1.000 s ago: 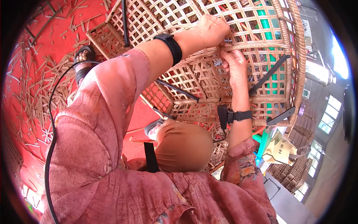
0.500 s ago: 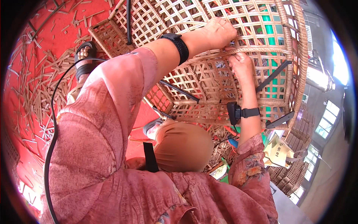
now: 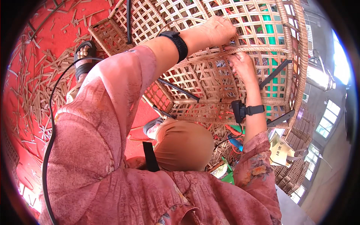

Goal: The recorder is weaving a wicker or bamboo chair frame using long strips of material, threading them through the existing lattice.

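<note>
A large open-weave rattan frame (image 3: 210, 80), seemingly a piece of wicker furniture, stands tilted before me. My left hand (image 3: 219, 31) is closed in a fist over its lattice, above a thick wrapped rib (image 3: 262, 49). A thin rattan strand (image 3: 178, 20) curves from the left toward this fist, which seems to grip it; the fingertips are hidden. Just below the rib, my right hand (image 3: 243, 66) is closed with bent fingers against the weave. What lies between those fingers is too small to make out.
Black straps (image 3: 275, 75) cross the frame. Cut rattan pieces (image 3: 41, 82) litter the red floor covering (image 3: 144, 120) at left. A green pole (image 3: 268, 28) shows behind the weave. A pale yellow bag (image 3: 280, 152) and stacked woven panels (image 3: 292, 174) are at right. A black cable (image 3: 50, 131) runs along my left sleeve.
My right forearm and wrist have shifted slightly right, with the hand staying by the rib. My left fist has moved a little left and up. The thin strand's curve has flattened slightly.
</note>
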### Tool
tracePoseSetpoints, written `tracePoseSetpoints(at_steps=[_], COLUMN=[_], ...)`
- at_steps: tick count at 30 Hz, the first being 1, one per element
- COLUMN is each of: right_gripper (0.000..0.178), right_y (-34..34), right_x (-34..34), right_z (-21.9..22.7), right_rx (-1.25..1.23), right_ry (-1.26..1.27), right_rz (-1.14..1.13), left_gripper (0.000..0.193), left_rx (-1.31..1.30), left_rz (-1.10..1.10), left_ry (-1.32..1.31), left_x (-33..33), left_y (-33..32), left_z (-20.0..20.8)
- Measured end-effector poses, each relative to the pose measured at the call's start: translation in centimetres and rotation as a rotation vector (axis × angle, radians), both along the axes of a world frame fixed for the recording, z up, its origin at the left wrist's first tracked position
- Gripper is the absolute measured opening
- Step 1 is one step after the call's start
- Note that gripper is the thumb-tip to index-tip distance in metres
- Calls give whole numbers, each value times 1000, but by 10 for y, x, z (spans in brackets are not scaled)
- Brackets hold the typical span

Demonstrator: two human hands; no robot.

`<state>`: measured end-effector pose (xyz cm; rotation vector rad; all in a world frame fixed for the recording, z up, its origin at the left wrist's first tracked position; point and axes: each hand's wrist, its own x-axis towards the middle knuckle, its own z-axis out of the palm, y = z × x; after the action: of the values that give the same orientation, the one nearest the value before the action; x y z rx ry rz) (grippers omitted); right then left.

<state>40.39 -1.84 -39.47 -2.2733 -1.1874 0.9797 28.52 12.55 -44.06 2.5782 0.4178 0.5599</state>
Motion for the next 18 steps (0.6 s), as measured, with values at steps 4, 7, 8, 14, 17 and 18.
tracePoseSetpoints(at_steps=[4,7,8,14,17,18], right_gripper=[24,22,21,22,21,20], right_y=[3,1,1,1,-7,-8], right_x=[-6,-2,-6,-14,-31,-35], right_z=[5,-2,0,12,19,19], right_rx=[-72,-7,-20,-125,-191,-241], right_ry=[-75,-324,-272,-486,-512,-523], right_rz=[22,139,101,143,181,213], left_gripper=[28,29,30,22,19,19], left_rx=[-5,-24,-25,162,138,135], left_rz=[30,26,34,37,61,60], left_ry=[-18,-31,-47,-225,-469,-460], left_x=[4,5,5,4,-7,-11], left_y=[-1,-1,-1,-1,-3,-6], left_z=[-9,-9,-10,-19,-15,-11])
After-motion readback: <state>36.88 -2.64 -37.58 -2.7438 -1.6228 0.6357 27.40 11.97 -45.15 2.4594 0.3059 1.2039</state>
